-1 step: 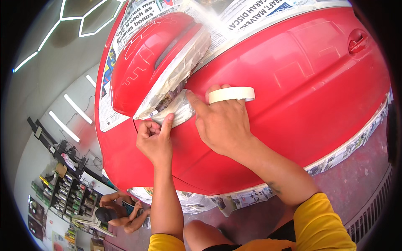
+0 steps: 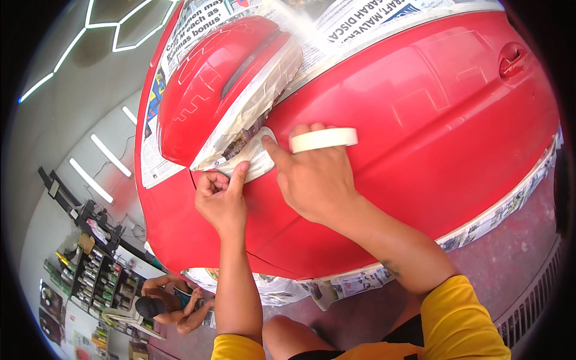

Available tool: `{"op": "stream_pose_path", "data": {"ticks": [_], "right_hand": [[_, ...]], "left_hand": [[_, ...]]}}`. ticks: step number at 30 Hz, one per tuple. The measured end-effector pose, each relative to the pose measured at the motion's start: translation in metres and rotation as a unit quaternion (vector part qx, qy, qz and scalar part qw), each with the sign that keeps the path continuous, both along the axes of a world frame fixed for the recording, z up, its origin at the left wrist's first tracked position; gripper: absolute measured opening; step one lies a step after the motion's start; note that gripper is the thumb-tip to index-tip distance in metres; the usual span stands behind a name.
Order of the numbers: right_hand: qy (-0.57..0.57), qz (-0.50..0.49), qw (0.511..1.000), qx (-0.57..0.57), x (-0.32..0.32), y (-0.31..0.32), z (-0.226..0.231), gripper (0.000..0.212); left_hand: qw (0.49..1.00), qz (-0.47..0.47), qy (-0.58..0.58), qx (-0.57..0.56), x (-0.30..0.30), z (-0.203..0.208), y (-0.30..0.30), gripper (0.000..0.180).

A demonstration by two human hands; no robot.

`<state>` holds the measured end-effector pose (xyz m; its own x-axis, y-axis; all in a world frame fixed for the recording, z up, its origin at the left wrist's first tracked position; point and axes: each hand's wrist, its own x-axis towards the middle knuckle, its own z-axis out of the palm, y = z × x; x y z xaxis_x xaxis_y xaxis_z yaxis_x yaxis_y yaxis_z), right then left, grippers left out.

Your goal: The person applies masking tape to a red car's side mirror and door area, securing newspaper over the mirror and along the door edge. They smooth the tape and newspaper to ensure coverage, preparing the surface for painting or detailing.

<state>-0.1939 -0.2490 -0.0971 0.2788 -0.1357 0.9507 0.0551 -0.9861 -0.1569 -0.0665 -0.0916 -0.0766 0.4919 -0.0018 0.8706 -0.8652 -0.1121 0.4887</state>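
A red side mirror [image 2: 204, 90] stands out from a glossy red car door [image 2: 390, 162]. Cream masking tape [image 2: 257, 161] covers the door around the mirror's base, with crumpled paper visible in the gap. My left hand [image 2: 223, 201] is closed at the lower end of that tape, its thumb up against the strip; whatever its curled fingers hold is hidden. My right hand [image 2: 315, 180] carries a roll of masking tape [image 2: 324, 138] around its fingers, which are partly hidden behind the roll. Its index finger points out and rests on the tape's upper right edge.
Newspaper [image 2: 366, 24] masks the window, and more lines the door's lower edge [image 2: 354, 285]. A door handle [image 2: 513, 59] is at upper right. Another person [image 2: 171, 303] sits at lower left near shelves of cans [image 2: 99, 279]. A floor grate [image 2: 531, 306] runs at right.
My right hand has shifted slightly left with the tape roll, its index fingertip moving a little left and down on the strip. My left hand stays nearly in place.
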Motion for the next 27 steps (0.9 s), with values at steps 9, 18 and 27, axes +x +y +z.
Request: {"op": "stream_pose_path", "data": {"ticks": [9,18,27], "right_hand": [[-0.029,-0.047,0.998,-0.037,0.006,0.003,-0.002,0.051],[-0.091,0.416,0.855,0.297,-0.082,0.033,-0.1,0.093],[-0.001,0.573,0.78,0.251,-0.073,0.006,-0.111,0.107]], "left_hand": [[0.992,0.085,-0.086,0.018,0.0,-0.013,-0.003,0.044],[0.905,0.347,-0.197,0.146,-0.039,0.012,-0.045,0.045],[0.947,-0.17,-0.041,0.269,-0.109,-0.013,0.005,0.031]]}}
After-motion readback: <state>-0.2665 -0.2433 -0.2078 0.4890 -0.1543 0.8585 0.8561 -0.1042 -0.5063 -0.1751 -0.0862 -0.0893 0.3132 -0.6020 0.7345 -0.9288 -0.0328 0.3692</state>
